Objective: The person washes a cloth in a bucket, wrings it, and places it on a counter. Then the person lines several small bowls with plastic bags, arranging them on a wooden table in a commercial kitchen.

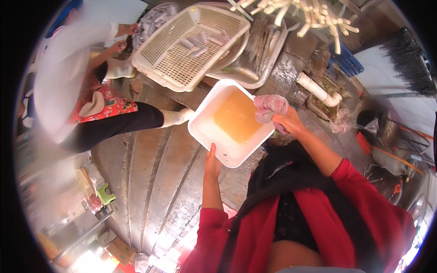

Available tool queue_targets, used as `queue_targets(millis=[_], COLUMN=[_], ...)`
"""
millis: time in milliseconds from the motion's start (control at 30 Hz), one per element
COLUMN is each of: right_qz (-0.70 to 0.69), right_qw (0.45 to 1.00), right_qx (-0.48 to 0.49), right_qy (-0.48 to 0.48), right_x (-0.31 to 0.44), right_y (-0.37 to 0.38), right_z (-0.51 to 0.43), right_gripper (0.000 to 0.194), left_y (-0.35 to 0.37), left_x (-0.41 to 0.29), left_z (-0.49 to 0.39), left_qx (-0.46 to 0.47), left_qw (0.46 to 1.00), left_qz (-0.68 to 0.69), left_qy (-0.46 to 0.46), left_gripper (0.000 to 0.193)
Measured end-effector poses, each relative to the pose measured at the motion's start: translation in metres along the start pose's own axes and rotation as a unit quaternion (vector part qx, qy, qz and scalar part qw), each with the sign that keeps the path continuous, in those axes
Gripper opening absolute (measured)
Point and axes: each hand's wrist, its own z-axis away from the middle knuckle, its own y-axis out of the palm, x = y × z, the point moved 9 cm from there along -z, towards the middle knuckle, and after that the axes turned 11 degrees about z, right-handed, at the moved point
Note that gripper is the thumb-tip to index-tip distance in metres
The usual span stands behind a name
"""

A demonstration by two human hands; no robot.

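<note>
A white plastic basin (205,131) with orange-brown liquid (235,116) in it is held up in front of me, above the wet floor. My left hand (213,162) grips its near rim, the thumb over the edge. A folded pink and grey cloth (272,106) is in my right hand (286,120), pressed at the basin's right rim. Beyond the basin stands a cream perforated plastic basket (160,73) with several grey pieces, seemingly cut fish (198,52). It rests over a round metal bowl (235,54) and a metal tray (269,73) that holds long, thin fish (263,44).
A co-worker in white boots (174,117) is at the left, hands by a heap of grey pieces (157,20). Pale sticks (307,13) jut in at the top. To the right are a white drain pipe (315,88), a blue crate (346,63) and a black-bristled broom (408,61).
</note>
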Motion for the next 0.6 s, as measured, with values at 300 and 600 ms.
queue_targets(millis=[300, 600], right_qz=[-0.137, -0.229], right_qw=[0.988, 0.963], right_qx=[0.069, -0.114], right_qy=[-0.036, 0.080], right_x=[-0.002, -0.076], right_y=[-0.081, -0.154], right_z=[-0.037, -0.054], right_gripper=[0.044, 0.042], left_y=[0.062, 0.168], left_x=[0.005, -0.006], left_z=[0.021, 0.024], left_qx=[-0.024, -0.146], left_qw=[0.995, 0.955], left_qz=[-0.091, -0.220], left_qy=[0.046, 0.132], left_gripper=[0.051, 0.033])
